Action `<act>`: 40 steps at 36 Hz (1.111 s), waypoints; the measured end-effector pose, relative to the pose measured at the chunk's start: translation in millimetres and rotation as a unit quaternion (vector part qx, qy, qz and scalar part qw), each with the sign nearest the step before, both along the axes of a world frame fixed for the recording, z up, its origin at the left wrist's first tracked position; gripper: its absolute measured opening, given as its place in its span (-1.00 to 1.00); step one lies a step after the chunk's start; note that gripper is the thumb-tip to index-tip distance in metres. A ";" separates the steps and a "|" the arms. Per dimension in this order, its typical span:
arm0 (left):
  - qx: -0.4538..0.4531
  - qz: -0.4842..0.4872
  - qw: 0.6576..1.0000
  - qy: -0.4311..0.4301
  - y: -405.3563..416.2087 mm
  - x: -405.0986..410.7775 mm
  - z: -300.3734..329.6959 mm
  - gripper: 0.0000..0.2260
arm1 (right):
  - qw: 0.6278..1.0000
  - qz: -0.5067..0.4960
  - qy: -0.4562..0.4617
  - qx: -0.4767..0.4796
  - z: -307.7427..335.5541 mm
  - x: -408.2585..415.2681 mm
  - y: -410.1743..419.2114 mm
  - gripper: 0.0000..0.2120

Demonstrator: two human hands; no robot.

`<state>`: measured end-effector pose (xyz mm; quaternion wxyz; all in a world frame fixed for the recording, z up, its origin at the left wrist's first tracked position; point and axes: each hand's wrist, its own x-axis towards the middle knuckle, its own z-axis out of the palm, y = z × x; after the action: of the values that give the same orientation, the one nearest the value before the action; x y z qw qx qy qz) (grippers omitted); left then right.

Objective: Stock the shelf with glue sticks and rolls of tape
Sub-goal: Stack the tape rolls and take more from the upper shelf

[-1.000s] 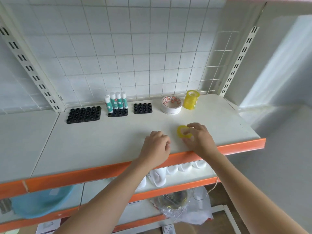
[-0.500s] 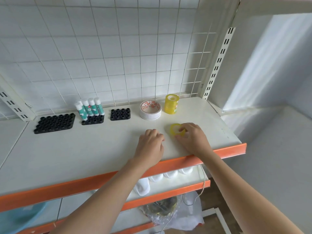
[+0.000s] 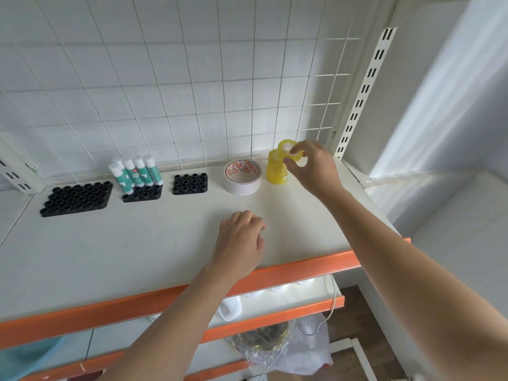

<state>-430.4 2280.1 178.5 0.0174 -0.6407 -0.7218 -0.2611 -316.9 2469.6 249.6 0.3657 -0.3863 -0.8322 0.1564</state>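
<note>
My right hand [image 3: 313, 167] has lifted the small yellow tape roll [image 3: 287, 149] off the front of the shelf [image 3: 165, 243]; fingers pinch it, tilted, right above the yellow tape stack [image 3: 276, 171], so stacking looks next. Left hand [image 3: 240, 240] rests loosely curled, holding nothing. Left of my fingers: white tape roll [image 3: 242, 178], empty small black tray [image 3: 189, 184], glue sticks [image 3: 136, 171] standing in the middle tray [image 3: 143, 193], empty big tray [image 3: 77, 198].

Head camera looks down, seemingly close, at shelf [image 3: 137, 243].
</note>
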 end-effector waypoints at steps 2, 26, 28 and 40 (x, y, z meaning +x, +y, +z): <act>0.001 0.001 1.000 0.001 -0.2 -0.2 -0.6 -0.79 | 1.000 0.006 -0.020 -0.017 3.1 -7.4 7.8 -0.81; 0.006 0.008 1.000 0.006 0.8 0.3 -1.7 -0.79 | 0.992 0.010 -0.097 -0.086 4.2 -21.9 12.5 -0.76; 0.006 0.007 1.000 0.007 0.6 0.6 -2.0 -0.79 | 0.990 0.012 -0.101 -0.094 5.0 -22.1 12.9 -0.76; 0.015 0.009 1.000 0.008 1.2 0.5 -4.3 -0.80 | 0.988 0.009 -0.119 -0.095 6.6 -21.1 17.6 -0.76</act>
<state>-429.9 2281.3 174.2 0.0353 -0.6355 -0.7237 -0.2669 -338.0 2487.1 256.1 0.2240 -0.4281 -0.8545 0.1908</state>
